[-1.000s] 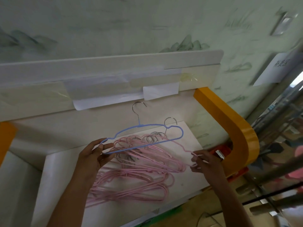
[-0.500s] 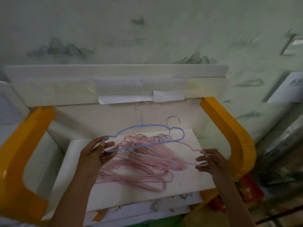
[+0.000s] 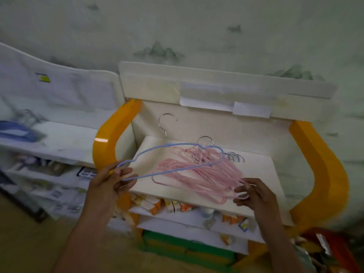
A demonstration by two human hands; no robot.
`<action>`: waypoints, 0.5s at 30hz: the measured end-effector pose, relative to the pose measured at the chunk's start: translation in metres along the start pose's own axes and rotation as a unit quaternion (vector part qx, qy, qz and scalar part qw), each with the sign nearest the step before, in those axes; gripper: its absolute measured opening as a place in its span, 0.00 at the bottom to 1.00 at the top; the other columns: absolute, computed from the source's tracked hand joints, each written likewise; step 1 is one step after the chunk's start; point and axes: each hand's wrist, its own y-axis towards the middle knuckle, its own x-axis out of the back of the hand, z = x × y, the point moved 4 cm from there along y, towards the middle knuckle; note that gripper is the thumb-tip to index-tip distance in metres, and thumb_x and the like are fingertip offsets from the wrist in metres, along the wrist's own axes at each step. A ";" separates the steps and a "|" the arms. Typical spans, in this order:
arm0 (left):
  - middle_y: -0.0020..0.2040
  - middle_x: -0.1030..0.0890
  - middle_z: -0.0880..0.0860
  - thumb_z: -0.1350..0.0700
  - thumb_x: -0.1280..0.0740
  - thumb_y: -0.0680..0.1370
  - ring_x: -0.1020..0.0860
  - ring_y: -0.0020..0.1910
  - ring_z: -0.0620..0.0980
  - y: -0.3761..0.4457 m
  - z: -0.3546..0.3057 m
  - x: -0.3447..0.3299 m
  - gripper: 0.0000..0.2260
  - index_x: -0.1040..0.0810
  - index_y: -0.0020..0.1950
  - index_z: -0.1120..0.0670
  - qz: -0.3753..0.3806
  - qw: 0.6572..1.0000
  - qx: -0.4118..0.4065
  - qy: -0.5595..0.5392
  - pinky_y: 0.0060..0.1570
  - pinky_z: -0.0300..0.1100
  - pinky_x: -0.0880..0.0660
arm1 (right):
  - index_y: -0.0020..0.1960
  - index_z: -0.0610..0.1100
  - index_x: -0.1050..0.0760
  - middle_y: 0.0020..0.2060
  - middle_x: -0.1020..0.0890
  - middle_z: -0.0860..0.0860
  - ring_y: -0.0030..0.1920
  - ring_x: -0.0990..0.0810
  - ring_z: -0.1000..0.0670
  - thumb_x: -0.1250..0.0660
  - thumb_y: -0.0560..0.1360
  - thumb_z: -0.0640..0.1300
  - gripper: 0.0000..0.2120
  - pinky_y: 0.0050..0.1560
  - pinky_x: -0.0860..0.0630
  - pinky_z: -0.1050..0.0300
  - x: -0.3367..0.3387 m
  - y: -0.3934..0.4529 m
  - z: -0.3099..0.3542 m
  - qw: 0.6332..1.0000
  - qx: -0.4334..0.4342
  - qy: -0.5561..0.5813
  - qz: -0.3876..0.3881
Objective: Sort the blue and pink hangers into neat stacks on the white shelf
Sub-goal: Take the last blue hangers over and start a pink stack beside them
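Blue hanger (image 3: 157, 152) is pinched at one end by the left hand (image 3: 110, 180); the right hand (image 3: 254, 192), fingers loosely curled, touches the tangled pink hangers (image 3: 199, 172) on the white shelf (image 3: 260, 170); whether it grips them is unclear. Motion blur smears the left shelf's blue pile (image 3: 15, 131).

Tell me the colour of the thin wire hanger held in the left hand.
Blue, with a silver hook; thin wire hanger, left hand, head view.

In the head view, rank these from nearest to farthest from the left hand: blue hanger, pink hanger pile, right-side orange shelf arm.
1. blue hanger: its end is pinched in the left hand.
2. pink hanger pile: mid-shelf, to that hand's right.
3. right-side orange shelf arm: far right, beyond the right hand.
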 end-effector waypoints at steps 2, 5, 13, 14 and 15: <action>0.41 0.15 0.54 0.63 0.42 0.82 0.15 0.41 0.53 -0.009 -0.015 0.026 0.09 0.24 0.59 0.63 -0.030 0.999 -0.020 -0.005 0.43 0.47 0.17 | 0.53 0.32 0.24 0.40 0.18 0.33 0.31 0.19 0.36 0.40 0.81 0.33 0.07 0.32 0.19 0.51 -0.029 0.000 0.005 1.000 0.005 0.008 0.026; 0.42 0.15 0.56 0.64 0.42 0.82 0.15 0.43 0.54 -0.019 -0.035 0.067 0.10 0.23 0.58 0.62 -0.071 0.996 -0.048 -0.009 0.42 0.45 0.18 | 0.53 0.32 0.25 0.39 0.18 0.35 0.31 0.20 0.37 0.41 0.81 0.33 0.07 0.31 0.19 0.52 -0.079 -0.001 0.010 0.998 0.015 0.014 0.064; 0.44 0.16 0.54 0.61 0.41 0.82 0.15 0.44 0.53 -0.026 -0.079 0.198 0.13 0.17 0.49 0.53 -0.174 0.982 -0.068 -0.009 0.43 0.44 0.17 | 0.54 0.35 0.24 0.39 0.17 0.38 0.31 0.19 0.38 0.41 0.81 0.34 0.07 0.32 0.19 0.53 -0.221 -0.017 0.009 0.990 0.021 0.018 0.138; 0.45 0.16 0.55 0.61 0.41 0.82 0.15 0.45 0.55 -0.022 -0.085 0.217 0.12 0.17 0.52 0.54 -0.182 0.981 -0.068 -0.002 0.44 0.45 0.17 | 0.54 0.35 0.23 0.39 0.18 0.37 0.31 0.18 0.37 0.40 0.81 0.34 0.07 0.33 0.19 0.53 -0.240 -0.021 0.007 0.990 0.026 0.016 0.140; 0.46 0.16 0.56 0.60 0.41 0.82 0.16 0.46 0.55 -0.019 -0.092 0.236 0.11 0.19 0.57 0.57 -0.186 0.980 -0.071 0.003 0.45 0.46 0.17 | 0.53 0.36 0.23 0.40 0.18 0.37 0.32 0.18 0.36 0.40 0.81 0.35 0.08 0.34 0.19 0.52 -0.260 -0.024 0.006 0.989 0.031 0.012 0.144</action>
